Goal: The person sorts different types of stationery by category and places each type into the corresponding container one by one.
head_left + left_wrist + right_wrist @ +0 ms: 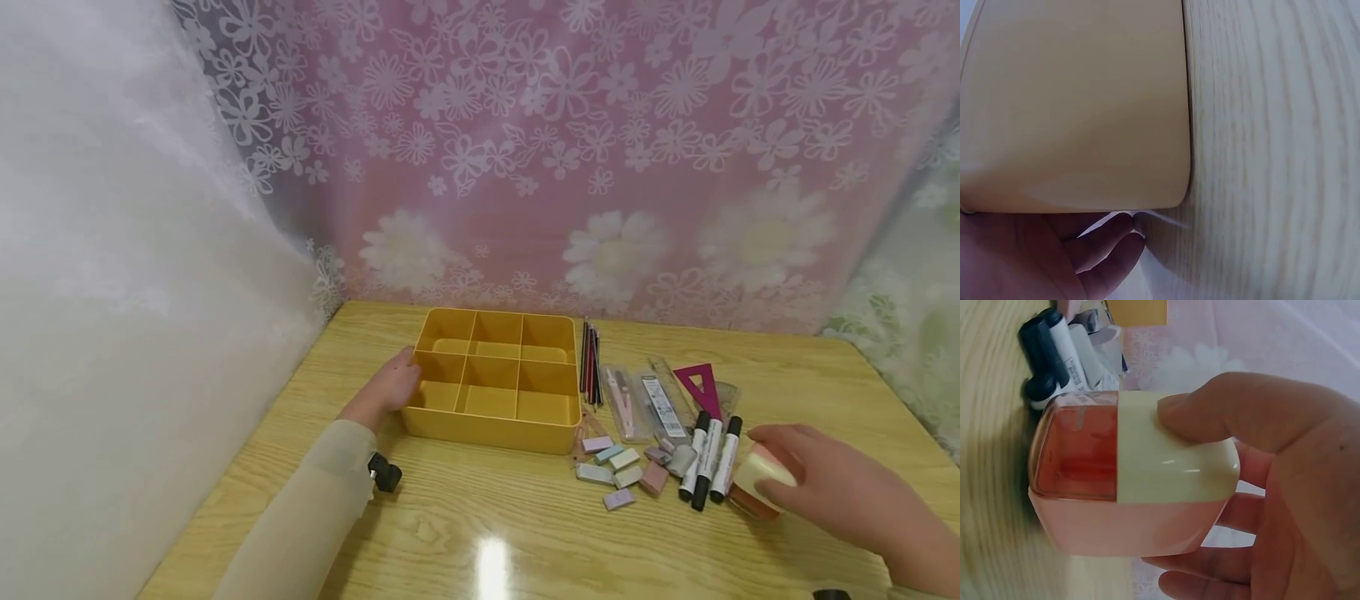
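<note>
A yellow six-compartment organizer box [487,429] stands on the table, its compartments bare. My left hand [392,383] holds the box at its left side, by the rim. In the left wrist view the fingers [1107,256] lie beside the box wall [1079,112], and the thumb is hidden. Off to the right, my right hand [843,483] grips a pink and cream pencil sharpener [1166,469] with a see-through red compartment. The thumb presses on its cream part, with the other fingers on the far side. Black-capped markers [708,467] lie just left of the sharpener.
Several small erasers [626,477] are scattered before the box's right corner. Pencils [591,362] lie along its right side. Beyond them are a compass set [624,404], a flat clear case [662,407], a ruler [667,379] and a magenta set square [697,387]. Floral curtains [525,167] hang behind.
</note>
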The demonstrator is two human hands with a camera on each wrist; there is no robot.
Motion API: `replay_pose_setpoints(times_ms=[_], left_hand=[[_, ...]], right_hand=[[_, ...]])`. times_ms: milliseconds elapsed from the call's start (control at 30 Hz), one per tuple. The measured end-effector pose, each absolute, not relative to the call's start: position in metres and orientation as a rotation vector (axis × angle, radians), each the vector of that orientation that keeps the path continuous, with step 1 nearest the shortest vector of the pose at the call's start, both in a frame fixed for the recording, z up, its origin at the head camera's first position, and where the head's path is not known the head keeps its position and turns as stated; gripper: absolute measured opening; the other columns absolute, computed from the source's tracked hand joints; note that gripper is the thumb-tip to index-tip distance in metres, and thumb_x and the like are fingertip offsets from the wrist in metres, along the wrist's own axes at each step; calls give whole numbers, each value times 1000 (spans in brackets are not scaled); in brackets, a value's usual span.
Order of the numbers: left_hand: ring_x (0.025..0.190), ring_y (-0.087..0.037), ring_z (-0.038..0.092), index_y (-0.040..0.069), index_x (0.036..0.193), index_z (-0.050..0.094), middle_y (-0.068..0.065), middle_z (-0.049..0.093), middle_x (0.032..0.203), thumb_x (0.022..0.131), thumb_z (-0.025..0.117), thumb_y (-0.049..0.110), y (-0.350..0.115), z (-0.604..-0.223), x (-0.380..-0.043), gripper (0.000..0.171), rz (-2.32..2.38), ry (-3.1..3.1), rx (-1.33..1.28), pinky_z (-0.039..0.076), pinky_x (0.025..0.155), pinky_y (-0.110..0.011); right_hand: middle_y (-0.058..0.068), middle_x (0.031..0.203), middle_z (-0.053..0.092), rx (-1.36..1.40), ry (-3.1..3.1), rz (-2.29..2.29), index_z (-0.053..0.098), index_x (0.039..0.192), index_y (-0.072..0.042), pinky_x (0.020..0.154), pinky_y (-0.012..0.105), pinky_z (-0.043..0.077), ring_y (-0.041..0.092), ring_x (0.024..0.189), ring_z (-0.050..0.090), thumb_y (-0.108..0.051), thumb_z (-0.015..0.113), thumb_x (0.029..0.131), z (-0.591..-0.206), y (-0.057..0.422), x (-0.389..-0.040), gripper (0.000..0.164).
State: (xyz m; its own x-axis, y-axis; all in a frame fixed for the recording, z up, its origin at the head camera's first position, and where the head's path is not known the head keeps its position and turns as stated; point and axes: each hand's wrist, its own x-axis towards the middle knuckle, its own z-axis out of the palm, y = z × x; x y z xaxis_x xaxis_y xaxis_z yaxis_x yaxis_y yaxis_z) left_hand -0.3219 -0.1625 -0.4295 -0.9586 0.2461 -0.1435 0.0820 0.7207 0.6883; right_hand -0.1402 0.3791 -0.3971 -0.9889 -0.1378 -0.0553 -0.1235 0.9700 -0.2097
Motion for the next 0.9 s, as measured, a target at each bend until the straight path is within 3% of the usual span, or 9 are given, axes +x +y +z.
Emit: replay_pose_setpoints(times_ms=[267, 533, 733, 900], left_hand=[[148, -39, 25, -2, 157, 21, -24, 30, 160, 107, 25, 19, -161, -428, -321, 54, 1089, 2658, 213, 19, 120, -53], [147, -39, 27, -5, 156, 21, -25, 31, 159, 107, 25, 19, -160, -428, -324, 54, 1058, 2672, 227, 20, 120, -52], [147, -39, 28, -6, 155, 21, -26, 31, 158, 108, 24, 18, -160, -429, -325, 53, 1032, 2682, 223, 20, 119, -53], [147, -39, 27, -4, 156, 21, -24, 30, 160, 108, 25, 19, -159, -426, -322, 54, 1034, 2676, 187, 20, 119, -54]], right_hand=[[24, 129, 59, -275, 3086, -349, 58, 137, -6, 74, 59, 53, 43, 105, 62, -55, 74, 86, -381, 362, -143, 72], [18, 130, 58, -396, 3140, -412, 57, 138, -14, 64, 41, 50, 21, 86, 61, -54, 72, 89, -360, 334, -153, 65], [14, 137, 55, -496, 3162, -396, 55, 143, -17, 69, 47, 53, 24, 93, 64, -53, 69, 91, -345, 311, -162, 64], [10, 133, 58, -627, 3191, -368, 57, 141, -19, 65, 42, 50, 19, 89, 62, -48, 70, 92, -337, 288, -171, 58]])
